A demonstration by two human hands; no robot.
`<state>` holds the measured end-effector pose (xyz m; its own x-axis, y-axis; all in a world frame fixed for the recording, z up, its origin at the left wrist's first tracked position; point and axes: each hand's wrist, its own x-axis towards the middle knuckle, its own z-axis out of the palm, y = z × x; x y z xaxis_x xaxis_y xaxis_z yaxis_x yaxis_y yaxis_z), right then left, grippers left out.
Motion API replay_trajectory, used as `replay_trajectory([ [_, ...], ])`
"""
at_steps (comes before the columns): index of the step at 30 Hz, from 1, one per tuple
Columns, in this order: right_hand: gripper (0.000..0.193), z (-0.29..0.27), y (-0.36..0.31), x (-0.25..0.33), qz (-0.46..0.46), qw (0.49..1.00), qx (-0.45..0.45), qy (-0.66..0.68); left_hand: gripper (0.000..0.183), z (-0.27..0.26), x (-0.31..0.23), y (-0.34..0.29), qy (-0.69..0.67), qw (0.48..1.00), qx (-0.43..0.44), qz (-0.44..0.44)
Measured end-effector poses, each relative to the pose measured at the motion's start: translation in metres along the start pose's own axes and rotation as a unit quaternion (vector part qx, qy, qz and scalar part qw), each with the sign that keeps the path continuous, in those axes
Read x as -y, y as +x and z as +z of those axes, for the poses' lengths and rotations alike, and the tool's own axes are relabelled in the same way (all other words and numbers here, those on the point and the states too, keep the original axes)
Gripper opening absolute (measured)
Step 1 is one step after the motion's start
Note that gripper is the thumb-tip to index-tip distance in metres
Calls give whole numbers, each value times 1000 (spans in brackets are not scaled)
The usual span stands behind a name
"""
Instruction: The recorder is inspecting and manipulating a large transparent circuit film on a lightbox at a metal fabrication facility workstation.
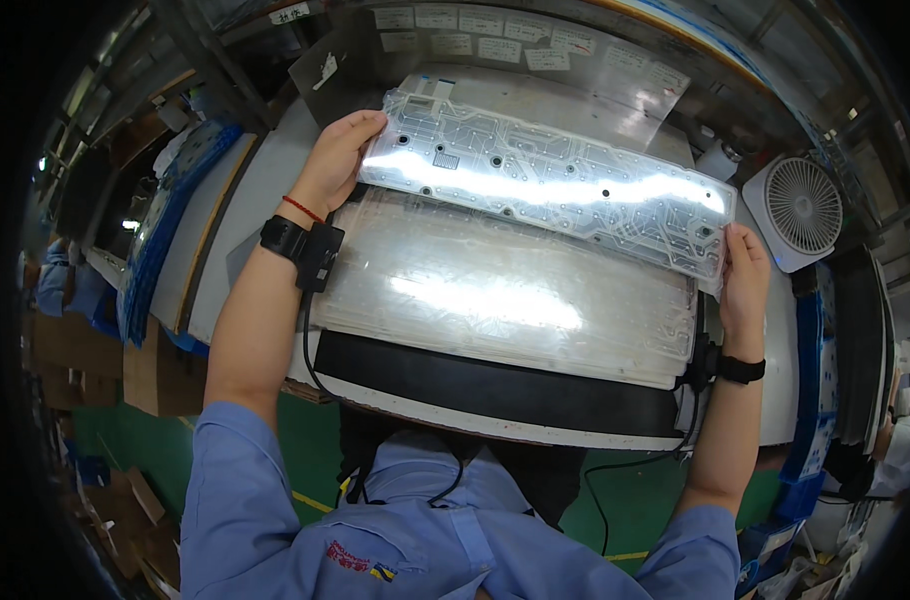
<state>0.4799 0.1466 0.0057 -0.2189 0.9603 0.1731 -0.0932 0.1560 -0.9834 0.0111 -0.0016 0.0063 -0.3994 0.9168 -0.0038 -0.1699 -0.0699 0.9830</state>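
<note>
A clear keyboard membrane sheet, printed with silvery circuit traces and dotted with small dark holes, is held stretched between my hands. My left hand pinches its left end, thumb and fingers closed on the edge. At the lower right corner, my right hand grips the other end. The sheet slopes down toward the right, and a short flat tail sticks up from its upper left edge. Below it lies a stack of similar clear sheets, shiny with reflected light, on the worktable.
A black strip runs along the near side of the stack. To the right stands a white fan. A metal panel with paper labels rises at the back. Blue trays hold boards on the left. Cables hang from both wrists.
</note>
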Motion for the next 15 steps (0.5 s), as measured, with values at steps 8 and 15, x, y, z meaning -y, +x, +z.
replay_trajectory([
  [8,19,3,-1,2,-6,1000,-7,-10,17,-3,0,0,5,1000,8,-1],
  [15,20,-4,1,-1,-17,1000,-7,-20,16,-4,5,4,20,1000,-9,14],
])
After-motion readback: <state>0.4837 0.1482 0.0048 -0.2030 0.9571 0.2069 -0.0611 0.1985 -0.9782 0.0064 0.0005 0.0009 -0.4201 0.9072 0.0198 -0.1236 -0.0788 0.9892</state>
